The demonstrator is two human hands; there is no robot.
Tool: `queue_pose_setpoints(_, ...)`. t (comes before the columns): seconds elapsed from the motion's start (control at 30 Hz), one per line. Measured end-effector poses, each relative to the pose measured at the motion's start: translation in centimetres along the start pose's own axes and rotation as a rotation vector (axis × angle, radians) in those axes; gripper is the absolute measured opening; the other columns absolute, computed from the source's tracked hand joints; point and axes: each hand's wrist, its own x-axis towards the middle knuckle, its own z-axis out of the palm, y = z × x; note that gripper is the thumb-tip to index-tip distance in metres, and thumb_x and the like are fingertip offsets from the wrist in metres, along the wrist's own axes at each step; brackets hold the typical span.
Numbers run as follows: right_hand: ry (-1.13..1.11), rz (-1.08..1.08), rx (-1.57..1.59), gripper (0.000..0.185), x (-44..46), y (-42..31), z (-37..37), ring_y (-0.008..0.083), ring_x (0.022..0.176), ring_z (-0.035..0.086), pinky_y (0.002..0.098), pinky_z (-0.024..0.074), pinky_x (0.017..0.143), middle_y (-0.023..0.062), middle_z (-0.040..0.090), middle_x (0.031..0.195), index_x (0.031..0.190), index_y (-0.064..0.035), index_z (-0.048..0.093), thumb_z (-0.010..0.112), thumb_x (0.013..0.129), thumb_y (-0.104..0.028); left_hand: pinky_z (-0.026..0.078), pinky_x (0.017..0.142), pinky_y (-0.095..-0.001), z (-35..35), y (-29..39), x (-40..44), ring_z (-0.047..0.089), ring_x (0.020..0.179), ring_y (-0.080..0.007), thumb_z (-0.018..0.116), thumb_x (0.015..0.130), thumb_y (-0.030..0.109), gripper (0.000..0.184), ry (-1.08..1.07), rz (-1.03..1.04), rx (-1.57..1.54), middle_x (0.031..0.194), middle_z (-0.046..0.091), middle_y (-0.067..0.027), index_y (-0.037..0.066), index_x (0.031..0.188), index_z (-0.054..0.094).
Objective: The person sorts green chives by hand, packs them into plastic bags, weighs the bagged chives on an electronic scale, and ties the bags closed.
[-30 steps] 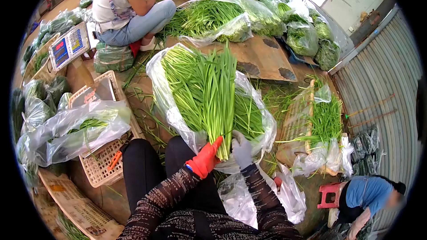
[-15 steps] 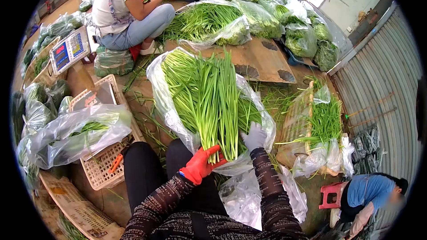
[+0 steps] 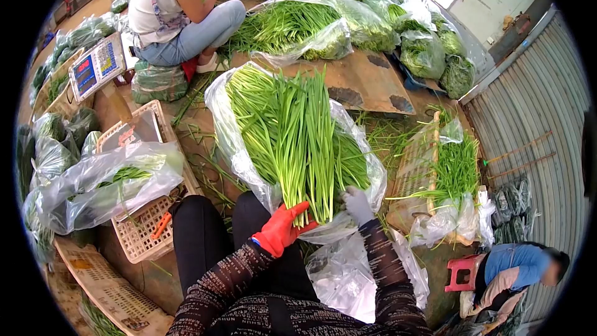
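Note:
A large bunch of garlic chives [image 3: 305, 130], long green blades with pale stem ends toward me, lies over more chives [image 3: 252, 106] in an opened clear plastic bag [image 3: 222, 121]. My left hand [image 3: 278, 230], in a red glove, is closed around the stem ends at the bunch's near end. To the right of those stems is my right hand [image 3: 358, 206], in a grey glove, by the loose chives [image 3: 349, 165] at the bag's right side. Its fingers look loosely bent and apart, with nothing visible in them; their tips partly merge with the stems.
Left stand a crate [image 3: 140, 236] with a plastic-wrapped bundle [image 3: 118, 180] and a digital scale [image 3: 96, 68]. More chives fill a basket [image 3: 457, 168] at right. One person [image 3: 180, 15] sits ahead; another [image 3: 513, 274] bends near a red stool [image 3: 462, 272]. Plastic sheeting [image 3: 345, 274] lies near me.
My right hand has drawn slightly down and toward me, its fingers more bent. My left hand keeps its hold on the chives. The seated person ahead has raised a red-gloved hand with greens.

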Motion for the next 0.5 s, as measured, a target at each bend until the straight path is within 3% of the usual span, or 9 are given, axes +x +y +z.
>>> queue_pose_setpoints(0.1,-0.086,0.044,0.036,0.023,0.0,0.0,2.0,0.0139,0.063,0.055,0.0299,0.0451,0.056,0.0102,0.062,0.080,0.097,0.0023,0.057,0.050,0.089,-0.018,0.051,0.083,-0.0428,-0.6,-0.5,0.3,0.059,0.092,-0.0202,0.055,0.090,0.013,0.025,0.030,0.015,0.035,0.106,0.060,-0.0045,0.010,0.115,0.053)
queue_pose_setpoints(0.17,0.046,-0.317,-0.091,0.020,-1.6,-2.0,4.5,0.0227,0.065,0.059,0.0365,0.0458,0.057,0.0133,0.063,0.078,0.093,0.0011,0.056,0.051,0.088,-0.018,0.050,0.084,-0.0441,-1.4,-0.7,0.8,0.055,0.103,-0.0209,0.058,0.088,0.014,0.033,-0.031,0.013,0.070,0.119,0.054,-0.0052,0.011,0.120,0.049)
queue_pose_setpoints(0.2,-0.003,-0.255,-0.236,0.021,-3.4,-5.2,5.0,0.0222,0.064,0.060,0.0347,0.0466,0.058,0.0140,0.062,0.078,0.092,-0.0025,0.056,0.050,0.087,-0.022,0.047,0.090,-0.0436,-2.8,-1.4,1.3,0.055,0.107,-0.0221,0.062,0.085,0.018,0.043,-0.150,0.053,0.026,0.123,0.051,-0.0078,0.010,0.125,0.046)
queue_pose_setpoints(0.23,0.103,-0.376,-0.533,0.015,-4.1,-6.4,6.4,0.0279,0.069,0.061,0.0407,0.0466,0.060,0.0171,0.062,0.082,0.090,-0.0046,0.055,0.050,0.086,-0.018,0.047,0.090,-0.0436,-3.6,-1.2,1.3,0.055,0.107,-0.0221,0.062,0.085,0.018,0.043,-0.152,0.056,0.026,0.123,0.051,-0.0078,0.010,0.125,0.046)
queue_pose_setpoints(0.27,0.077,-0.354,-0.588,0.014,-5.2,-8.5,6.7,0.0314,0.073,0.060,0.0427,0.0465,0.063,0.0172,0.061,0.083,0.088,-0.0050,0.054,0.049,0.086,-0.018,0.045,0.091,-0.0419,-4.3,-0.9,1.1,0.054,0.108,-0.0225,0.064,0.084,0.021,0.047,-0.172,0.348,0.693,0.125,0.050,-0.0084,0.009,0.126,0.045)
queue_pose_setpoints(0.33,0.057,-0.325,-0.640,0.013,-5.7,-9.8,6.6,0.0348,0.078,0.059,0.0447,0.0464,0.066,0.0173,0.061,0.084,0.086,-0.0053,0.053,0.048,0.085,-0.017,0.046,0.090,-0.0383,-5.1,-1.6,2.2,0.054,0.108,-0.0218,0.064,0.084,0.026,0.046,-0.188,0.452,0.864,0.123,0.052,-0.0091,0.009,0.124,0.048)
queue_pose_setpoints(0.37,0.090,-0.436,-0.711,0.017,-5.5,-9.5,6.7,0.0341,0.079,0.060,0.0437,0.0469,0.068,0.0171,0.061,0.085,0.090,-0.0046,0.055,0.050,0.086,-0.020,0.046,0.089,-0.0365,-5.5,-1.9,2.7,0.055,0.107,-0.0214,0.064,0.084,0.029,0.046,-0.191,0.507,0.947,0.123,0.053,-0.0095,0.008,0.123,0.049)
queue_pose_setpoints(0.43,0.127,-0.551,-0.782,0.021,-4.8,-8.9,6.4,0.0334,0.081,0.060,0.0426,0.0474,0.069,0.0169,0.062,0.087,0.093,-0.0039,0.057,0.051,0.086,-0.023,0.048,0.085,-0.0369,-1.1,0.3,0.1,0.058,0.101,-0.0202,0.062,0.086,0.029,0.041,-0.056,0.004,0.191,0.114,0.058,-0.0094,0.010,0.121,0.050)
queue_pose_setpoints(0.5,-0.002,-0.545,-0.540,0.034,-3.8,-8.0,4.2,0.0300,0.085,0.061,0.0387,0.0483,0.073,0.0167,0.063,0.092,0.103,-0.0011,0.058,0.053,0.086,-0.030,0.049,0.082,-0.0365,-0.9,0.3,0.1,0.059,0.097,-0.0202,0.061,0.087,0.027,0.038,-0.084,-0.004,0.084,0.109,0.059,-0.0089,0.010,0.120,0.051)
